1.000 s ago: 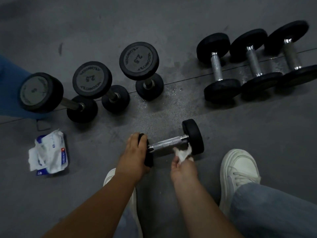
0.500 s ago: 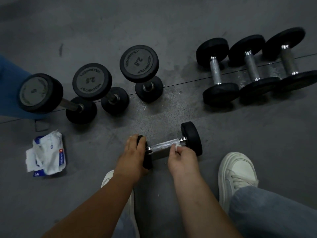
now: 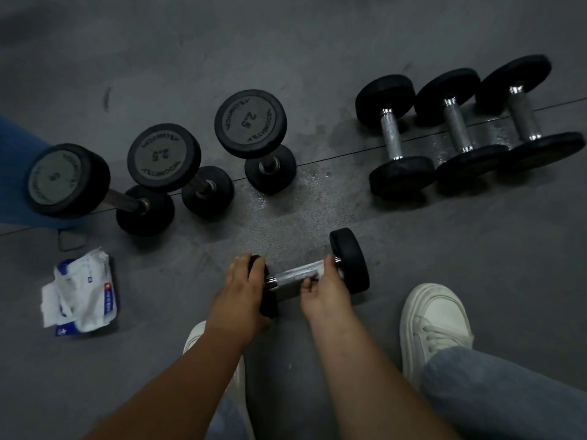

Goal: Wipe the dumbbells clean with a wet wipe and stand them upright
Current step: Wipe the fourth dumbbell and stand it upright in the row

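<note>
Head-camera view: a small dumbbell (image 3: 297,274) is seen lying on its side on the grey floor (image 3: 317,42), near the middle of the scene and just beyond the person's feet, with its bar running left to right and angled slightly away. Its left head is gripped from above by the left hand (image 3: 241,290), the fingers being curled over the black disc. The bar is clasped by the right hand (image 3: 324,293) close to the right head, with fingers and thumb wrapped round the metal. The wet wipe cannot be made out clearly under that hand. Farther off to the left, three upright dumbbells (image 3: 163,157) are stood on end in a row, two of them marked 2.5 on their top faces. Farther off to the right, three lying dumbbells (image 3: 457,128) are laid side by side, close together. A pack of wipes (image 3: 82,293) with white sheets pulled out is seen on the floor at the near left, well apart from the hands. A white shoe (image 3: 435,315) is planted just right of the held dumbbell, and a second shoe (image 3: 193,338) is partly hidden by the left forearm.
</note>
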`<state>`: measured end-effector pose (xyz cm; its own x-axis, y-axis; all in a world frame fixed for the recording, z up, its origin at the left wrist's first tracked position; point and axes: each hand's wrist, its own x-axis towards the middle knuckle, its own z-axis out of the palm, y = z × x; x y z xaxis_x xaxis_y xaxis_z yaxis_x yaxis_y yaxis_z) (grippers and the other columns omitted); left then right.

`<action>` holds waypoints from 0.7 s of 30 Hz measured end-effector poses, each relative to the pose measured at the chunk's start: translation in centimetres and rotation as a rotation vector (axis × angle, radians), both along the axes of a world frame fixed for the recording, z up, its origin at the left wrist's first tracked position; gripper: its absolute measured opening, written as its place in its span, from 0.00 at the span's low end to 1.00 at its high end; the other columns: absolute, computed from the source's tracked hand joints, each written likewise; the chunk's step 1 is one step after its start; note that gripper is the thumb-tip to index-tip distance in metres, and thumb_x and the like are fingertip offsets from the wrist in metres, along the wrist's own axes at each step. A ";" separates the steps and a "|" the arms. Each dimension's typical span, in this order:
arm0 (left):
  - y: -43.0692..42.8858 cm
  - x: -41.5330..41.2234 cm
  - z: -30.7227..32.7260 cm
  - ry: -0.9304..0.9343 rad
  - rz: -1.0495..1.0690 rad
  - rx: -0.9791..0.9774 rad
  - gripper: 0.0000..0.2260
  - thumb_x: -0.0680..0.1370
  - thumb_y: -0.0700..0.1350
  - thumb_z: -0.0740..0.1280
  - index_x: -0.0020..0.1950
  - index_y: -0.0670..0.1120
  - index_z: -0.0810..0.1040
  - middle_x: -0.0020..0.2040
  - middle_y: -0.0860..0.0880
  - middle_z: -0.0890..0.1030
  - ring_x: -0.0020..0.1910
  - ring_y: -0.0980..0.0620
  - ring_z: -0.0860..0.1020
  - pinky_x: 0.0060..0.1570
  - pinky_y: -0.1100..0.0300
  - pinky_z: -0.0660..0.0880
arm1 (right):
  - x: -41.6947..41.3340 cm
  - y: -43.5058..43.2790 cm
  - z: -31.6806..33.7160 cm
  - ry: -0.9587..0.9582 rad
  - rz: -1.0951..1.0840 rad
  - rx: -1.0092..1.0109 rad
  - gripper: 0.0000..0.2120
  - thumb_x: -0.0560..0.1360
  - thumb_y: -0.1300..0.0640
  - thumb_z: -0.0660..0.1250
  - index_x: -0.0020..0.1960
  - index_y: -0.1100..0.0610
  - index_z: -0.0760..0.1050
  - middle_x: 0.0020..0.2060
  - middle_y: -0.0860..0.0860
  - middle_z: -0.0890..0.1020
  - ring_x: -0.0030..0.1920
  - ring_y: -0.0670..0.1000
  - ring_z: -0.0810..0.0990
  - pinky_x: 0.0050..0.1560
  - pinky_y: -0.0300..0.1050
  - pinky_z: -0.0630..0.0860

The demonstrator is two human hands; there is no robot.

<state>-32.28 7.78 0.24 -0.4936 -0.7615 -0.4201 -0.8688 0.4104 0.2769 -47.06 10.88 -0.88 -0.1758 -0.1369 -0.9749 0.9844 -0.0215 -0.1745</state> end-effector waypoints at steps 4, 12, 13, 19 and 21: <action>0.0 0.1 -0.3 -0.012 -0.015 0.003 0.49 0.61 0.48 0.80 0.77 0.47 0.59 0.76 0.47 0.54 0.75 0.45 0.57 0.64 0.53 0.71 | 0.3 -0.3 0.7 0.089 -0.029 -0.005 0.14 0.80 0.63 0.61 0.66 0.65 0.70 0.55 0.57 0.78 0.51 0.53 0.77 0.49 0.32 0.70; 0.0 0.0 -0.1 -0.010 -0.011 0.011 0.49 0.61 0.47 0.80 0.77 0.47 0.59 0.76 0.46 0.55 0.75 0.45 0.57 0.62 0.51 0.74 | 1.7 0.6 -0.5 0.293 0.145 0.131 0.15 0.79 0.54 0.66 0.61 0.62 0.76 0.57 0.60 0.81 0.49 0.53 0.79 0.38 0.38 0.77; 0.0 0.0 -0.1 -0.011 -0.011 0.008 0.50 0.60 0.47 0.80 0.77 0.47 0.59 0.76 0.46 0.55 0.75 0.45 0.58 0.62 0.51 0.74 | 1.5 0.7 -0.7 0.284 0.164 0.147 0.17 0.78 0.51 0.67 0.61 0.62 0.77 0.56 0.60 0.81 0.49 0.53 0.80 0.37 0.38 0.77; -0.1 0.0 -0.1 0.015 -0.015 -0.011 0.48 0.60 0.46 0.80 0.76 0.45 0.62 0.75 0.46 0.58 0.74 0.44 0.60 0.63 0.53 0.72 | 0.0 -2.1 -0.1 0.120 0.091 0.083 0.13 0.76 0.45 0.69 0.48 0.56 0.79 0.50 0.54 0.83 0.49 0.53 0.82 0.53 0.54 0.79; 0.0 0.2 -0.4 0.015 -0.018 -0.020 0.48 0.58 0.47 0.80 0.75 0.45 0.64 0.74 0.45 0.59 0.73 0.44 0.62 0.61 0.51 0.74 | 0.1 -2.2 0.0 0.096 0.025 0.110 0.13 0.75 0.47 0.70 0.49 0.57 0.79 0.53 0.55 0.83 0.49 0.54 0.82 0.53 0.54 0.79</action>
